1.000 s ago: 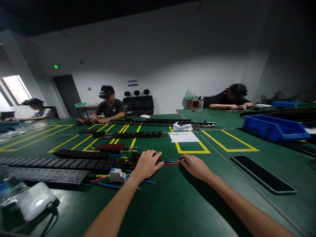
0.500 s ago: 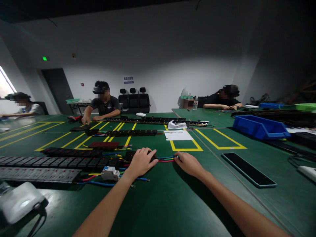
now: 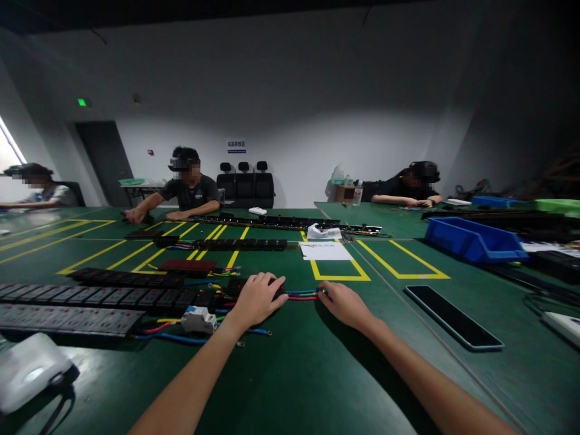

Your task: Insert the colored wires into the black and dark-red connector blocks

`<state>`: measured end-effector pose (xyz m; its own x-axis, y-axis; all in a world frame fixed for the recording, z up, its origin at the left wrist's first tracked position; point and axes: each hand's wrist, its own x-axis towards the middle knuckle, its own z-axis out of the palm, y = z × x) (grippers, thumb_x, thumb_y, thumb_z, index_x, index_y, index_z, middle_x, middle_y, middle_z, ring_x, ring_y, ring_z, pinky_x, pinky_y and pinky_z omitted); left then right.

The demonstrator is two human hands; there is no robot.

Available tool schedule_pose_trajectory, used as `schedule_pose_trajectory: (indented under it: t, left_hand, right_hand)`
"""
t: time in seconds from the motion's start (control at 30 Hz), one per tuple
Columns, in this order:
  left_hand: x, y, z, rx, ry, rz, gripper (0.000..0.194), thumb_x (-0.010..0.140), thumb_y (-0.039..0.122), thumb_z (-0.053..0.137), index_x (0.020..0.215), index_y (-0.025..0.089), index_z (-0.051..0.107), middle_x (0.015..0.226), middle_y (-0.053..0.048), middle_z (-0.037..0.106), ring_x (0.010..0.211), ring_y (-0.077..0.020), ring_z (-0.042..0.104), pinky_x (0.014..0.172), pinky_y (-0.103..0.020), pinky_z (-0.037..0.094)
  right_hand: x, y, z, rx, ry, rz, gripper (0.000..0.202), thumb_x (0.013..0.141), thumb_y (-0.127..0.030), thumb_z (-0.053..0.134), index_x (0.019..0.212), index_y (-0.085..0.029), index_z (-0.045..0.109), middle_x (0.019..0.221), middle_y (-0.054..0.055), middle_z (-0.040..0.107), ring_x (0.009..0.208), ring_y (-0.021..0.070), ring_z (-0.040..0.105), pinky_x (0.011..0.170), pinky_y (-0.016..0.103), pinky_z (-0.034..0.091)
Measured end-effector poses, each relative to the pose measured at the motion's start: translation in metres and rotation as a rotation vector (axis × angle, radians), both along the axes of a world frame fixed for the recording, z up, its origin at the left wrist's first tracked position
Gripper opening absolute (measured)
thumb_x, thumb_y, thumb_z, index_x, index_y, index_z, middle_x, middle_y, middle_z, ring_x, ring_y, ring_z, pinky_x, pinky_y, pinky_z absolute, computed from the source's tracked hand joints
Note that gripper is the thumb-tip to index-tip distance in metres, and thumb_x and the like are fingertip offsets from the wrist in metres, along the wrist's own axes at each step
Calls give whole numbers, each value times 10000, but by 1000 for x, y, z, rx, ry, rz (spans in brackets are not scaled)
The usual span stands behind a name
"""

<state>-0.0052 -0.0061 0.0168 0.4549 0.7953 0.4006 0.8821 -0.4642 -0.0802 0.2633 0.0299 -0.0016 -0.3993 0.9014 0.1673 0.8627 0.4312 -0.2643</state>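
My left hand (image 3: pixel 257 300) lies over a black socket block (image 3: pixel 234 286), its fingers and thumb around the block, and covers much of it. Blue, green and red wires (image 3: pixel 301 295) run from the block's right end to my right hand (image 3: pixel 342 304). That hand is closed on the wire ends in a pinch, which its fingers partly hide. Left of my left hand sits a white and blue circuit breaker (image 3: pixel 199 319). Long black socket strips (image 3: pixel 149 298) and a grey socket strip (image 3: pixel 67 319) stretch out to the left, with loose wires at their right ends.
A phone (image 3: pixel 453 317) lies right of my right hand, near a blue bin (image 3: pixel 473 240). White paper (image 3: pixel 326 251) and more strips (image 3: pixel 240 244) lie ahead. A white device (image 3: pixel 36 371) stands at the near left. Co-workers sit across the green table and at the far left.
My hands keep the same hold on the block and wires. The view has shifted slightly. Across the table, a co-worker's hand has moved left, away from a dark flat piece.
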Motion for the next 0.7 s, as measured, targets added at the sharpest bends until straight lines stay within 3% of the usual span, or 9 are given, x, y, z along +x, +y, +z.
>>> schedule_pose_trajectory:
  t: [0.7]
  left_hand:
    - [1, -1, 2, -6, 17, 4, 538, 1020, 550, 360, 1398, 217, 549, 1214, -104, 632, 1106, -254, 561, 943, -399, 423]
  right_hand:
    - [1, 0, 1, -26, 0, -3, 322, 1013, -343, 409, 1185, -186, 632, 1138, 109, 714, 1066, 228, 652, 839, 283, 434]
